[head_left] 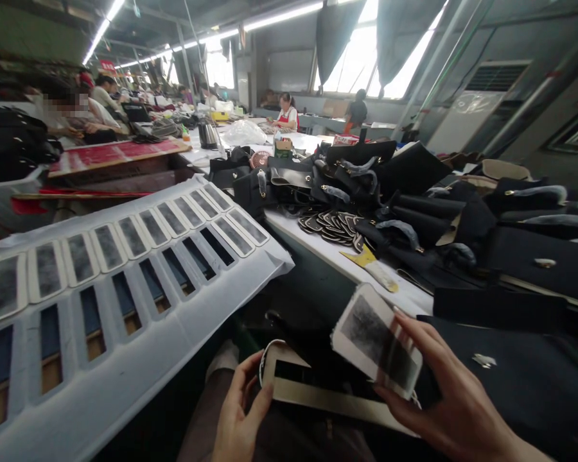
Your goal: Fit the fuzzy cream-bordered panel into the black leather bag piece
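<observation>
My left hand [243, 410] pinches the corner of a beige frame-shaped piece [313, 393] with a cut-out opening, low in front of my lap. Held up by my right hand [447, 391] is a pale, rounded panel with a grey translucent window [354, 356], its fingers along the right edge. The panel is tilted above the far end of the beige piece. Part of that end is hidden by the panel and my right hand. To the left, similar framed window pieces [108, 247] lie in a row on a white-covered board [173, 321].
Rectangular slots run along the board's near side. Black bags [525, 263] with wrapped handles crowd the table at right. Dark flat pieces [330, 224] and a yellow scrap [370, 266] lie near its edge. A kettle [208, 136] and several people are farther back.
</observation>
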`<state>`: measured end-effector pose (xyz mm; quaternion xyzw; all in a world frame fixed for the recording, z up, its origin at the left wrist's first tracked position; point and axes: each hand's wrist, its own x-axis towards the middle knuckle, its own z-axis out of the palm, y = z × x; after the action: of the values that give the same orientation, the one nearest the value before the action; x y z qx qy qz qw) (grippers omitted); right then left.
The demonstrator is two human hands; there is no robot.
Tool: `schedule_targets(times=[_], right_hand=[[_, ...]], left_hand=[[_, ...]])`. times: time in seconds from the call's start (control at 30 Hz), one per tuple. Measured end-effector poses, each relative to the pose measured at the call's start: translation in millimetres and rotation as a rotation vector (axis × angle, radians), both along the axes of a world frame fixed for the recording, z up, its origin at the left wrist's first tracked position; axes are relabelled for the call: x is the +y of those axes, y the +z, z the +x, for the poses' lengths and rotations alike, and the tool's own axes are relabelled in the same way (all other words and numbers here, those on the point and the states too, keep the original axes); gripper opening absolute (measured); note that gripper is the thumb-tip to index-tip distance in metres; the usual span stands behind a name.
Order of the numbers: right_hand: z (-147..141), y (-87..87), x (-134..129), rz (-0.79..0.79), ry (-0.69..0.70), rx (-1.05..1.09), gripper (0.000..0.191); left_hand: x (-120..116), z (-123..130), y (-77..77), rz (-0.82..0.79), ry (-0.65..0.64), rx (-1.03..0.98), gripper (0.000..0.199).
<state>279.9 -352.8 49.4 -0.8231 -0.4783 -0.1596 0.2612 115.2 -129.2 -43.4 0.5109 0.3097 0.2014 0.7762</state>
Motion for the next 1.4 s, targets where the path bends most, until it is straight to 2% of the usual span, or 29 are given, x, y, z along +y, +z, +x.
schedule_targets(times=[0.17,0.33,0.47,0.57,0.63,0.7,0.77,0.83,0.9,0.97,1.03,1.13,1.23,1.3,1.4], right_hand=[[-4.1,-14.0,-14.7,-0.242,0.052,-0.183,0.071],[-1.6,-7.1,-3.8,-0.415,0.069,-0.276,0.068],[7.4,-1.6,5.2,-0.388,-0.019,-0.370,0.069],[6.5,-2.9,6.2,-0.388,0.009,-0.412,0.070],[2.8,-4.2,6.4,-0.392,0.015,-0.465,0.069],[-0.8,-5.3,7.2,-0.369,-0.054,-0.520,0.070],[-3.2,-6.7,8.0,-0.348,-0.101,-0.520,0.072],[-4.6,-8.9,8.0,-0.344,-0.065,-0.437,0.072],[-4.6,-11.0,6.8,-0.365,0.001,-0.295,0.073],[-2.3,-11.9,4.2,-0.378,0.034,-0.133,0.077],[2.9,-11.0,0.5,-0.386,0.077,0.056,0.085],[14.1,-5.7,-4.6,-0.394,0.126,0.445,0.092],[21.8,4.7,-1.8,-0.375,0.159,0.829,0.085],[21.6,14.0,6.9,-0.401,0.205,0.945,0.080],[15.3,24.3,22.1,-0.494,0.220,0.876,0.079]], left_hand=[[-0.3,0.2,11.5,0.034,0.009,0.055,0.051],[2.4,2.1,15.5,0.032,0.014,0.068,0.039],[4.3,5.3,15.1,0.013,-0.001,0.057,0.034],[5.1,7.2,11.5,0.035,0.006,0.041,0.034],[5.1,8.1,4.9,0.028,0.001,0.033,0.036],[4.9,8.3,-3.8,0.024,-0.021,0.023,0.041],[5.3,7.4,-10.6,0.086,-0.038,0.038,0.046],[7.3,6.2,-11.2,0.270,-0.019,0.095,0.048],[11.0,6.4,-3.7,0.534,-0.043,0.152,0.045],[15.2,10.3,9.4,0.786,-0.180,0.200,0.036],[18.2,18.1,22.5,0.953,-0.356,0.266,0.024],[18.9,32.5,32.0,1.060,-0.480,0.365,0.015],[17.8,41.6,27.5,1.131,-0.507,0.390,0.026],[18.2,43.2,22.3,1.175,-0.520,0.395,0.041],[21.9,41.4,20.1,1.207,-0.521,0.402,0.055]])
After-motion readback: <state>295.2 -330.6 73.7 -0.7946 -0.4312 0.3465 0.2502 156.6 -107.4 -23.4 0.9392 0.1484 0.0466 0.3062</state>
